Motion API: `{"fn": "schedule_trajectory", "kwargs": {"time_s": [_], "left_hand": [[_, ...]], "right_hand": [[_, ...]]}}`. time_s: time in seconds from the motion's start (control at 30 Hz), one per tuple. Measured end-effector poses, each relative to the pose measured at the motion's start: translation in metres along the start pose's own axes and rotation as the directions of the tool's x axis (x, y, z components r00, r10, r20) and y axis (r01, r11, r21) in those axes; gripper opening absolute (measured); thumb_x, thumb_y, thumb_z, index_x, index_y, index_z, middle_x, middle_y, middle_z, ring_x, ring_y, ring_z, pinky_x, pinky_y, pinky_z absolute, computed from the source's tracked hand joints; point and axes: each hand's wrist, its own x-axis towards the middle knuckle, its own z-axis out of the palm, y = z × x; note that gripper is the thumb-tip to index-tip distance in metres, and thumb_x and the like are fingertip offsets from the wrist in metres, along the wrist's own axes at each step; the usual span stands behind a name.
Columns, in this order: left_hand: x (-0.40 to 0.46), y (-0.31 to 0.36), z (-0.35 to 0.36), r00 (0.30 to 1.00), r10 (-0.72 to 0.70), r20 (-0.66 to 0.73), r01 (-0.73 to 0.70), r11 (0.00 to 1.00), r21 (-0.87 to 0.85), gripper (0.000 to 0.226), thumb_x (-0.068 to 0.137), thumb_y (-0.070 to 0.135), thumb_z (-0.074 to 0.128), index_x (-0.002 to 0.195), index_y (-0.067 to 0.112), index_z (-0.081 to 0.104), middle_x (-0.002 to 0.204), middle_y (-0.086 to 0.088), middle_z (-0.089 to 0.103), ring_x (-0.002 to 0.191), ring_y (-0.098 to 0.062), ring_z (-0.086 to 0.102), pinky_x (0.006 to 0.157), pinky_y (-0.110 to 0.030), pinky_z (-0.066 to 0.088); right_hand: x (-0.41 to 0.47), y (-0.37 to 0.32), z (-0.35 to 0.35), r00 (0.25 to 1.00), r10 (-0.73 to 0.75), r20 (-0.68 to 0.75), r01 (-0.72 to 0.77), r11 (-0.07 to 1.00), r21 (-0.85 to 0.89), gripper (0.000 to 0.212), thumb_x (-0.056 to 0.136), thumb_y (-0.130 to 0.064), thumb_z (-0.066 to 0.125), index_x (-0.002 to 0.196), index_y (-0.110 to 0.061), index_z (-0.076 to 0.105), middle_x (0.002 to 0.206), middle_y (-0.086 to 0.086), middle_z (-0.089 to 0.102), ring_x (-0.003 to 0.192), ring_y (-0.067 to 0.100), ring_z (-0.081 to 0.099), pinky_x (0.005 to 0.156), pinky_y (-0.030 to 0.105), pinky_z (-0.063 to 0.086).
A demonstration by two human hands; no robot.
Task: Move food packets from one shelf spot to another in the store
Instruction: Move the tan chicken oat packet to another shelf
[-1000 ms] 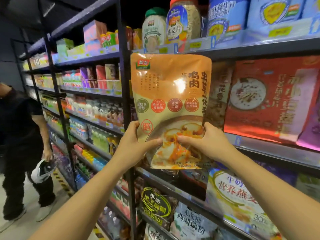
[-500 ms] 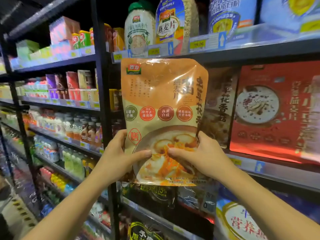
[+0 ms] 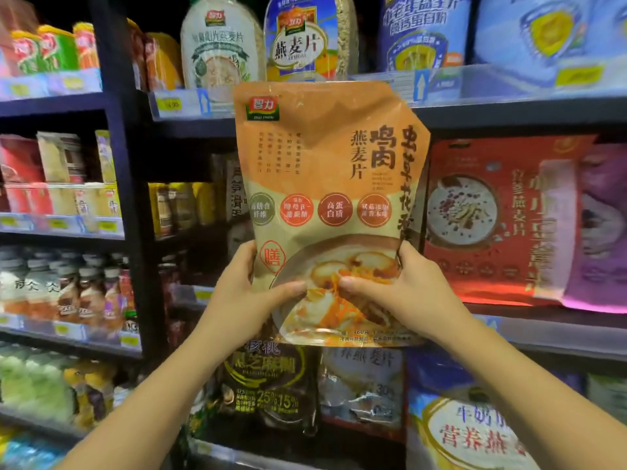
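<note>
Shelf [image 3: 509,113] behind pkt [image 3: 325,184], labels blurred

Upper left of the frame there's a dark metal shelf [image 3: 64,103] with small colourful boxes [image 3: 51,49] on it. Lower down on the left, rows of bottled drinks [image 3: 68,293] with blurry labels. Yellow price tags [image 3: 169,104] are clipped along the shelf edges.

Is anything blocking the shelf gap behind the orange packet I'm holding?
The orange packet, held by left hand and right hand, hides most of it. A dark packet stands behind its left edge, and the red packet on the right.
</note>
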Motion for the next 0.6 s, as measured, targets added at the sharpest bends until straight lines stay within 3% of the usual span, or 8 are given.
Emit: {"fn": "schedule_trajectory", "kwargs": {"time_s": [0.1, 0.27, 0.47, 0.6], "left_hand": [[0.019, -0.004, -0.001, 0.999, 0.024, 0.022, -0.024, 0.999, -0.031, 0.061, 0.072, 0.04, 0.091, 0.122, 0.038, 0.056, 0.113, 0.025, 0.07, 0.102, 0.004, 0.068, 0.084, -0.021, 0.054], [0.045, -0.006, 0.001, 0.995, 0.094, 0.025, -0.093, 0.994, -0.058, 0.057, 0.073, 0.044, 0.089, 0.117, 0.043, 0.053, 0.114, 0.034, 0.065, 0.104, 0.011, 0.063, 0.078, -0.005, 0.049], [0.066, -0.023, 0.009, 0.994, 0.104, 0.02, -0.101, 0.99, -0.095, 0.06, 0.077, 0.029, 0.091, 0.122, 0.035, 0.052, 0.112, 0.031, 0.068, 0.105, 0.01, 0.064, 0.081, -0.004, 0.049], [0.075, -0.038, 0.019, 0.996, 0.069, 0.054, -0.062, 0.991, -0.117, 0.063, 0.076, 0.024, 0.092, 0.125, 0.03, 0.053, 0.115, 0.023, 0.072, 0.11, 0.005, 0.066, 0.095, -0.023, 0.053]], "right_hand": [[0.008, -0.004, 0.0, 0.998, 0.013, -0.066, -0.013, 1.0, -0.002, 0.093, 0.046, -0.093, 0.075, 0.117, -0.034, 0.058, 0.103, -0.017, 0.073, 0.09, -0.003, 0.069, 0.079, 0.028, 0.06], [0.026, -0.011, -0.004, 0.991, 0.004, -0.132, -0.001, 1.0, 0.026, 0.083, 0.052, -0.085, 0.082, 0.115, -0.037, 0.057, 0.104, -0.021, 0.072, 0.091, -0.017, 0.063, 0.062, 0.005, 0.049], [0.043, -0.007, 0.004, 0.986, 0.004, -0.169, 0.0, 1.0, 0.028, 0.089, 0.049, -0.082, 0.083, 0.119, -0.033, 0.056, 0.107, -0.022, 0.069, 0.092, -0.013, 0.064, 0.064, 0.008, 0.049], [0.049, 0.007, 0.01, 0.982, 0.022, -0.187, -0.02, 1.0, 0.009, 0.093, 0.047, -0.083, 0.083, 0.117, -0.03, 0.053, 0.103, -0.017, 0.07, 0.088, -0.002, 0.069, 0.065, 0.017, 0.053]]}}
